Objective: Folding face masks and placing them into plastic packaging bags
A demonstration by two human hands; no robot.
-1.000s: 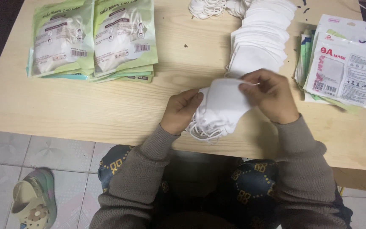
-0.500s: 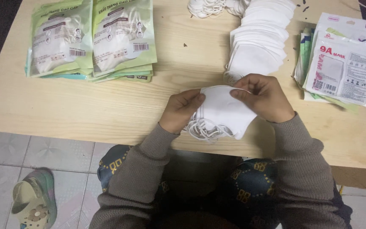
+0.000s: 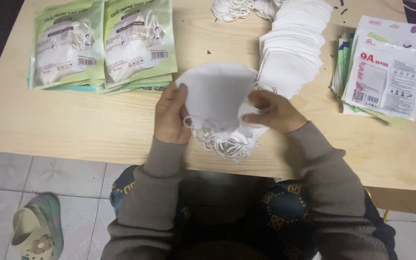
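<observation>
A bunch of white folded face masks (image 3: 217, 96) is held upright above the near edge of the wooden table (image 3: 73, 130), its elastic ear loops (image 3: 222, 142) dangling below. My left hand (image 3: 171, 115) grips the bunch at its left edge, thumb on the front. At the lower right side my right hand (image 3: 275, 111) pinches the masks between fingers and thumb. Just behind my right hand lies a fanned stack of loose white masks (image 3: 290, 53).
Two piles of green packaged masks (image 3: 102, 45) lie at the table's back left. White and green flat pouches (image 3: 386, 72) are stacked at the right. More ear loops (image 3: 232, 8) lie at the far edge. A slipper (image 3: 34, 231) sits on the tiled floor.
Both hands have lifted the bunch of masks and swung it upright and to the left; it lay lower and flatter before.
</observation>
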